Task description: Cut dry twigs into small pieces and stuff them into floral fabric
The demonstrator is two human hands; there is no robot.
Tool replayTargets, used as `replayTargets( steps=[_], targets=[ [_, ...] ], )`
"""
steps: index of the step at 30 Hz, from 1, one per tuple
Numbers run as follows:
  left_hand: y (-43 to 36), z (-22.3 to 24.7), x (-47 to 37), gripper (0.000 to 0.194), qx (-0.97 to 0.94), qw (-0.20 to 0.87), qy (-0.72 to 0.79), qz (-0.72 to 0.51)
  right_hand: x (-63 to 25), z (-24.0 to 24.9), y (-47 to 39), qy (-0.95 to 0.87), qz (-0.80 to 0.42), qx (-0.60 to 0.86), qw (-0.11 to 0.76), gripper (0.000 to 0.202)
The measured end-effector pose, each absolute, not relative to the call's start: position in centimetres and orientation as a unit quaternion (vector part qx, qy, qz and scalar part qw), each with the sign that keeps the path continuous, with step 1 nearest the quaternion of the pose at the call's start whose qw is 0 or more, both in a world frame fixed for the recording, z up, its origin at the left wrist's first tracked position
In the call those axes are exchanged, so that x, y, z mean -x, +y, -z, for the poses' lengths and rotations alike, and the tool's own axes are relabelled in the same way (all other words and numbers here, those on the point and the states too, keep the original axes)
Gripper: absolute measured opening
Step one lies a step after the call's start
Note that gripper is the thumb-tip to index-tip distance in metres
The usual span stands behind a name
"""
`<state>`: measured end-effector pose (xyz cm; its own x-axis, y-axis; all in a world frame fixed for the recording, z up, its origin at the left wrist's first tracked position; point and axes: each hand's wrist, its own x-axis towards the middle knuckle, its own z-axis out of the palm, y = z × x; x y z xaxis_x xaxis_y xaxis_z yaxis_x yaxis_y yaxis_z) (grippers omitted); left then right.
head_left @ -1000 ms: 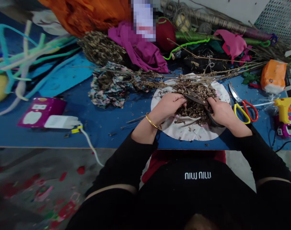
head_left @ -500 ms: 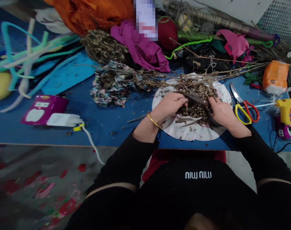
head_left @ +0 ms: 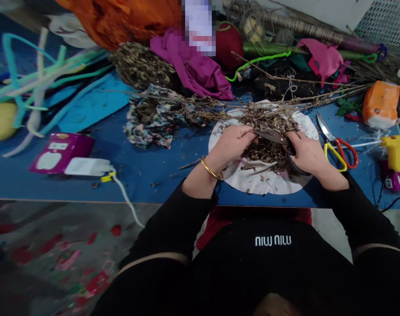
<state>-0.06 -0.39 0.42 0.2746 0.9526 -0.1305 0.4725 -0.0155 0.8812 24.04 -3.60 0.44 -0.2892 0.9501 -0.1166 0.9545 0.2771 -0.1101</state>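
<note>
A round white cloth [head_left: 269, 182] lies at the table's front edge, with a heap of dry brown plant bits [head_left: 262, 151] on it. My right hand [head_left: 305, 151] is closed around the handles of dark scissors [head_left: 272, 135], whose blades point left over the heap. At the heap's left side my left hand [head_left: 234, 142], with a gold bangle at the wrist, is closed in a pinch near the blade tips. What its fingers hold is too small to make out. Long dry stems [head_left: 318, 101] cross the back of the cloth.
Red-and-yellow-handled scissors [head_left: 338, 149] and a yellow glue gun [head_left: 395, 147] lie to the right. A floral cloth [head_left: 150, 120], purple box [head_left: 62, 151] and foam-like strips [head_left: 35, 87] are left. Purple cloth [head_left: 193, 66] and an orange bag [head_left: 130, 19] stand behind.
My left hand has shifted very slightly left and up, nearer the blade tips. My right hand keeps hold of the dark scissors, with the blades a little more closed.
</note>
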Motion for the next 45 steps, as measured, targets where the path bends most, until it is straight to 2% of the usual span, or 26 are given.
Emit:
replayTargets(
  steps=[8,21,27,38,45],
  targets=[
    [-0.33,-0.04,-0.08,0.026,-0.667,0.462,0.530,-0.246,-24.08,-0.19,-3.56,0.801,0.087,-0.592,-0.009,0.055],
    [-0.42,-0.41,-0.04,0.026,-0.638,0.483,0.550,-0.239,-23.25,-0.47,-3.95,0.793,0.065,-0.602,0.065,0.042],
    [-0.17,0.28,-0.12,0.027,-0.659,0.489,0.522,-0.235,-23.24,-0.19,-3.94,0.805,0.034,-0.591,0.048,0.046],
    [-0.06,-0.41,0.01,0.026,-0.616,0.519,0.552,-0.214,-23.23,-0.09,-3.70,0.797,0.048,-0.597,0.085,0.039],
    [0.09,-0.30,0.17,0.023,-0.622,0.511,0.539,-0.250,-23.81,-0.35,-3.54,0.800,0.049,-0.597,0.042,0.049]
  ],
)
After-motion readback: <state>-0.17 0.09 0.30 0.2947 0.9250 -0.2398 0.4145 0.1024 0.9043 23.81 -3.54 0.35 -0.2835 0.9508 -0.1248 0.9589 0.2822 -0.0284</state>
